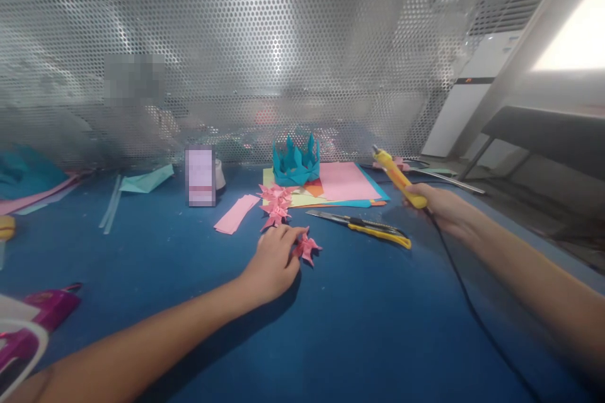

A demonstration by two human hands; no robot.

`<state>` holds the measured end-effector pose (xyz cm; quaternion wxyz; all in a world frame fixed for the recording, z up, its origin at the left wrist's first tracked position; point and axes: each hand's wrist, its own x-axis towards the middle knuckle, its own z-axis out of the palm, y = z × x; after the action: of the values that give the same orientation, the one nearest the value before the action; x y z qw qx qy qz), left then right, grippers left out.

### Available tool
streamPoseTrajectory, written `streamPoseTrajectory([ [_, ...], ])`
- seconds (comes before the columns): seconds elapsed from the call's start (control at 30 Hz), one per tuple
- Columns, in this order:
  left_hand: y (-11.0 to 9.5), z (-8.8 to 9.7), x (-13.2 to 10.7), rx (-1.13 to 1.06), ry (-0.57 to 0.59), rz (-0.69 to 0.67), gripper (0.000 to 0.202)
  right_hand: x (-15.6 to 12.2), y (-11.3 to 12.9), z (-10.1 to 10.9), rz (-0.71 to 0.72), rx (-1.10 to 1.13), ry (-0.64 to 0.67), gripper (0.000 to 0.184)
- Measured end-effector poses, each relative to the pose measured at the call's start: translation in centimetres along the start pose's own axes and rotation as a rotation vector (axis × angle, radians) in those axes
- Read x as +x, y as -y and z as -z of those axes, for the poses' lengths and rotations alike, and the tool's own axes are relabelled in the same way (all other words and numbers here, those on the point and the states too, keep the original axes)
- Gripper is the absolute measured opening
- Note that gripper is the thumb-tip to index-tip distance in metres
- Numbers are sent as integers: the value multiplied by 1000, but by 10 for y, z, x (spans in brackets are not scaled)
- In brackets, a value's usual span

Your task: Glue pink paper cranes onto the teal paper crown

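Observation:
My left hand (276, 264) is low over the middle of the table, thumb and fingers closing on the left side of a small pink folded-paper piece (308, 248). Just beyond it lie several similar pointed pink folded pieces (275, 201) in a cluster. Out to the right, my right hand (437, 204) is wrapped round the back end of a yellow corded tool (399, 179) with a metal tip. This tool is held above the table, its tip facing away to the upper left, and its black cord hangs toward me.
A yellow utility knife (378, 231) with its blade out lies between my hands. Behind are a blue folded-paper crown (296, 163), coloured sheets (352, 182), pink strips (236, 214) and an upright phone (200, 176). A perforated metal screen (227, 62) borders the table's back.

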<state>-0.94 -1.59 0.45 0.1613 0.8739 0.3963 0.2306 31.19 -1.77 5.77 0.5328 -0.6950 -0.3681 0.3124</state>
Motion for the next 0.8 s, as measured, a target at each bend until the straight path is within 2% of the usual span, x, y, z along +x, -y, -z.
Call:
streamPoseTrajectory([
  [0.1, 3, -2, 1, -22, -10, -16, 33, -7, 1, -14, -126, 96, 175, 22],
  [0.23, 6, -1, 2, -99, -74, -22, 31, -19, 1, -27, -175, 212, 299, 13],
  [0.4, 7, 10, 3, -120, -132, -113, 23, -34, -3, -41, -212, 280, 444, 12],
  [0.63, -3, 16, -4, -319, -184, -60, 23, -74, -1, -68, -209, 323, 532, 11],
  [0.8, -16, 19, -9, -510, -223, 17, 17, -103, -2, -82, -158, 306, 586, 21],
])
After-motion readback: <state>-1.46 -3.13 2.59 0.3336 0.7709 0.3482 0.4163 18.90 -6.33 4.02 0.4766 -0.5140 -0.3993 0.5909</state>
